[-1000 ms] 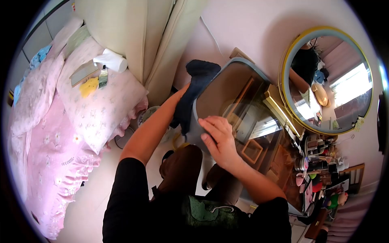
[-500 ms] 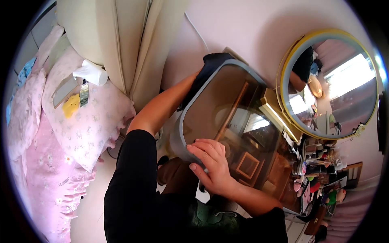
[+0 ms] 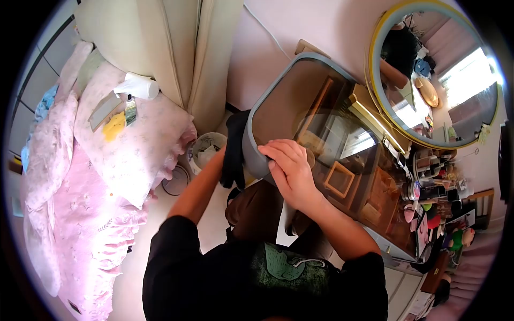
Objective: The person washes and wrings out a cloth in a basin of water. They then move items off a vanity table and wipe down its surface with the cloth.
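Observation:
A black cloth [image 3: 235, 147] is pressed against the outer side of the dressing table's rounded grey rim [image 3: 250, 140]. My left hand [image 3: 221, 156] grips this cloth, which covers most of its fingers. On the near edge of the dark glass tabletop [image 3: 278, 101] lies my right hand [image 3: 292, 174], with its fingers stretched over the glass and nothing held. Under the glass, compartments and a small wooden frame [image 3: 338, 179] show through.
A round yellow-rimmed mirror [image 3: 377, 43] stands at the tabletop's back, with cosmetics [image 3: 428, 176] to the right. Left are a bed with pink bedding [image 3: 107, 176], a waste bin [image 3: 201, 144] on the floor and a beige padded panel [image 3: 166, 53]. My legs are below the table.
My left hand and the cloth have moved from the table's far left corner along the rim towards me. My right hand stays on the near edge, and the view has shifted.

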{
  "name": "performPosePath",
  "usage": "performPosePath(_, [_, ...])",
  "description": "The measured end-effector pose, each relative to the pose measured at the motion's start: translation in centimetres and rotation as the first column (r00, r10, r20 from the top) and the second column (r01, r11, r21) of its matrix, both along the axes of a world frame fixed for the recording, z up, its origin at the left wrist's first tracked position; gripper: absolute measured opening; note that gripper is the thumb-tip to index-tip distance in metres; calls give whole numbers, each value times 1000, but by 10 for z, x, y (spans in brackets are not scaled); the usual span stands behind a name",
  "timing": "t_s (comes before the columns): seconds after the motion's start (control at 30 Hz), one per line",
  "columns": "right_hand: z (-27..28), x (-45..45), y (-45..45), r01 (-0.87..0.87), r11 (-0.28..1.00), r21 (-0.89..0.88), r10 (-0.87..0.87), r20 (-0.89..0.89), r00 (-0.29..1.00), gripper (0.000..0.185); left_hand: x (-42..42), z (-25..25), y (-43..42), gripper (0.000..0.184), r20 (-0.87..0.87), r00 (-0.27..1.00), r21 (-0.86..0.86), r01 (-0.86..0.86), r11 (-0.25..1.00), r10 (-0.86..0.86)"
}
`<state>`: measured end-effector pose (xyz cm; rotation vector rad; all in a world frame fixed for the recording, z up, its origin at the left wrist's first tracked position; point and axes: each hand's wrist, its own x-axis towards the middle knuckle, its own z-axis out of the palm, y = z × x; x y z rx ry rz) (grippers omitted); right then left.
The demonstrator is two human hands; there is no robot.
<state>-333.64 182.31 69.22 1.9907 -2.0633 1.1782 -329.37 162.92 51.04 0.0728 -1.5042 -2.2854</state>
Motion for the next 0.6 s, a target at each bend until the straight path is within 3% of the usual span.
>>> performPosePath(0.13, [-5, 2, 1, 58, 997, -52, -55, 59, 997, 29, 24, 4, 50, 47, -137, 956, 0, -263, 965, 260])
performPosePath(0.17, [-6, 2, 1, 67, 994, -92, -58, 92, 994, 28, 30, 10, 63, 46, -158, 934, -74, -333, 940, 319])
performPosePath(0.2, [-6, 3, 3, 76, 989, -127, -60, 126, 990, 27, 35, 20, 74, 38, -154, 888, -336, -460, 822, 434])
performPosePath(0.23, [-5, 3, 5, 92, 987, -130, -75, 130, 989, 27, 37, 32, 87, 38, -152, 895, -340, -446, 828, 420])
performPosePath(0.3, [-4, 5, 10, 88, 981, -172, -32, 303, 952, 27, 40, 48, 108, 34, -232, 802, -508, -582, 635, 550])
performPosePath(0.33, [-4, 6, 13, 89, 977, -194, -23, 319, 947, 27, 30, -25, 96, 30, -269, 794, -496, -599, 629, 545])
performPosePath(0.37, [-4, 6, 16, 99, 975, -199, -31, 321, 947, 27, 27, -21, 98, 30, -271, 801, -501, -591, 632, 534])
performPosePath(0.43, [-4, 7, 22, 62, 962, -267, 24, 308, 951, 27, 20, 7, 103, 24, -201, 703, -271, -709, 651, 682])
performPosePath(0.47, [-2, 7, 24, 63, 960, -273, 24, 303, 953, 27, 21, 25, 102, 24, -208, 704, -272, -709, 651, 679])
performPosePath(0.53, [0, 7, 32, 67, 969, -237, -17, 209, 978, 28, 29, 78, 99, 22, -114, 708, -80, -706, 704, 697])
performPosePath(0.57, [0, 9, 34, 68, 969, -238, -18, 208, 978, 28, 29, 89, 93, 22, -115, 708, -80, -705, 704, 696])
performPosePath(0.6, [0, 10, 35, 94, 972, -213, -52, 196, 979, 28, 28, 98, 83, 24, -125, 745, -288, -659, 695, 655])
